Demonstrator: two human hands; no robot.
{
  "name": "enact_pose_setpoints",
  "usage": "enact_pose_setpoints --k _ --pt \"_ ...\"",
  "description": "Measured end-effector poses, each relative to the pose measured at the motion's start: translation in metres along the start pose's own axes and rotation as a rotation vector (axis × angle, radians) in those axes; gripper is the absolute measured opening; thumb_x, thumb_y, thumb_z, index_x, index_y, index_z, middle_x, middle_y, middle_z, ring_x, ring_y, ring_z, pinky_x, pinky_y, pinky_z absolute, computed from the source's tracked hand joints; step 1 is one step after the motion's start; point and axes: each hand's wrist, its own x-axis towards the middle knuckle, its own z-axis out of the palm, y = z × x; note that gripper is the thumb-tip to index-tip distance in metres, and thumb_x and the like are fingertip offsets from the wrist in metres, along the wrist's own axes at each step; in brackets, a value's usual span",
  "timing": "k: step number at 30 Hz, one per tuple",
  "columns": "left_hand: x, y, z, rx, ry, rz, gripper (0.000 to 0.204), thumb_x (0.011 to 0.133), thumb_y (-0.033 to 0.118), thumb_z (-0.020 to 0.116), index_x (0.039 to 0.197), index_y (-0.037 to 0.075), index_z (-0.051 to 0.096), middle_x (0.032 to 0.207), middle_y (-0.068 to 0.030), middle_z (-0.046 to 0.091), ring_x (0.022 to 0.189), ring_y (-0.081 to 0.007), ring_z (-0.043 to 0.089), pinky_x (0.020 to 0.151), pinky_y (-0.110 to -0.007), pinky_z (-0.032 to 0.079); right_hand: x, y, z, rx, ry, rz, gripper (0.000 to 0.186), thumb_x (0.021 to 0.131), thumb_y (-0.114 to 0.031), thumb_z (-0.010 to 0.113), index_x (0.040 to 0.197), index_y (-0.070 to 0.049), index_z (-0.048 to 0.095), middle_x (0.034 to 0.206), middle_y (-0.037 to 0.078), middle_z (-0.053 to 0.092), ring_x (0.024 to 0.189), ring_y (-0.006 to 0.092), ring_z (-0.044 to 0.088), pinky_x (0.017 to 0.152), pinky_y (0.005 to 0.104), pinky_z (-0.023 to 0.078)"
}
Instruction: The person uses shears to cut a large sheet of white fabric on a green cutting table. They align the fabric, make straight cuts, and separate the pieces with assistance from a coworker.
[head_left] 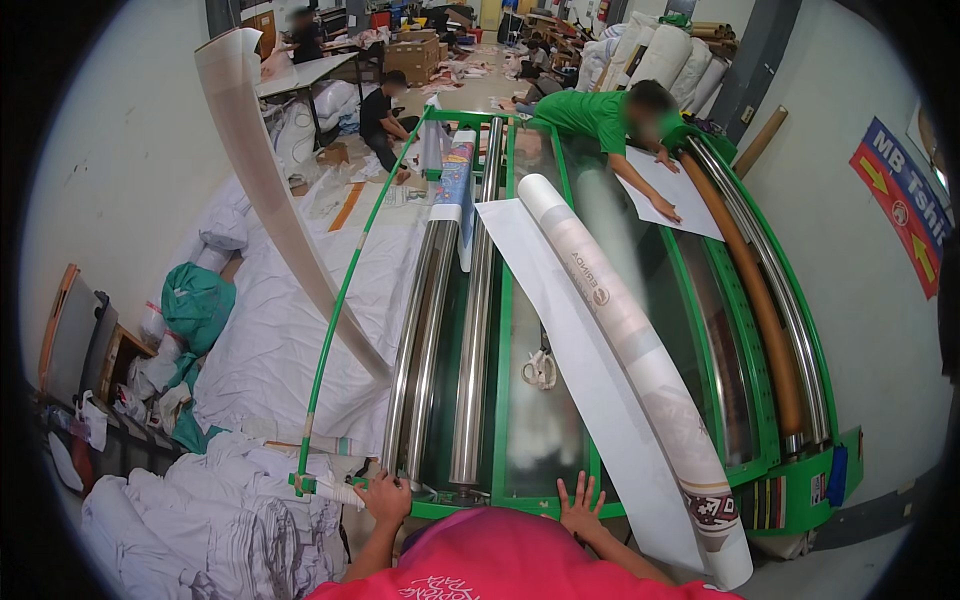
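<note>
Here, left hand [385,497] grips the green machine frame [330,318]; right hand [580,507] rests open, fingers spread, beside the white paper roll [640,350]

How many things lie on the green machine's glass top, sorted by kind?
Paper roll: 1
Flat white sheets: 2, one long, one under a co-worker's hands
Scissors: 1
Total: 4

Own left hand and right hand rest on the machine's near edge.

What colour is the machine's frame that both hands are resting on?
Bright green. The frame shows best in the head view, with the left hand and right hand at its near edge.
</note>
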Motion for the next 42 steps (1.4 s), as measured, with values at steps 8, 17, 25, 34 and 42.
enact_pose_setpoints --k 8,17,25,34,42 --pt "-0.077 -0.036 -0.041 0.082 -0.145 -0.047 0.039 0.092 0.036 0.067 0.106 0.006 0.087 0.134 -0.0116 0.079 0.119 -0.0307 0.072 0.123 -0.061 0.027 -0.085 -0.019 0.030 0.061 -0.172 0.044 0.124 0.092 -0.096 0.050 0.181 -0.030 -0.006 0.179 0.032 -0.030 0.161 0.0584 -0.033 0.114 0.0903 -0.013" --pt "0.017 0.007 0.000 0.007 -0.016 -0.009 0.039 0.092 0.036 0.067 0.105 0.006 0.087 0.136 -0.0105 0.079 0.119 -0.0296 0.072 0.123 -0.061 0.027 0.015 -0.002 -0.013 0.031 -0.038 0.006 0.125 0.092 -0.096 0.051 0.181 -0.031 -0.008 0.178 0.032 -0.033 0.160 0.0583 -0.035 0.114 0.0900 -0.014" --pt "0.018 0.010 -0.001 0.017 -0.028 -0.014 0.038 0.093 0.037 0.067 0.105 0.006 0.087 0.137 -0.0100 0.078 0.120 -0.0293 0.072 0.124 -0.061 0.026 0.015 0.001 -0.011 0.021 -0.025 0.005 0.124 0.093 -0.095 0.051 0.181 -0.029 -0.007 0.178 0.032 -0.032 0.160 0.0588 -0.034 0.114 0.0903 -0.014" --pt "0.016 0.010 -0.001 0.020 -0.014 -0.007 0.038 0.093 0.037 0.067 0.105 0.007 0.087 0.138 -0.0096 0.078 0.120 -0.0292 0.072 0.124 -0.061 0.025 0.013 0.003 -0.009 0.025 -0.012 -0.004 0.122 0.094 -0.095 0.049 0.181 -0.030 -0.006 0.178 0.032 -0.031 0.161 0.0589 -0.033 0.114 0.0904 -0.013" --pt "0.016 0.008 0.001 0.020 0.001 0.003 0.037 0.092 0.035 0.067 0.104 0.007 0.087 0.135 -0.0096 0.079 0.119 -0.0292 0.073 0.123 -0.060 0.026 0.014 0.004 -0.010 0.012 -0.019 0.002 0.122 0.094 -0.095 0.048 0.181 -0.030 -0.007 0.179 0.032 -0.031 0.161 0.0592 -0.032 0.115 0.0903 -0.012"
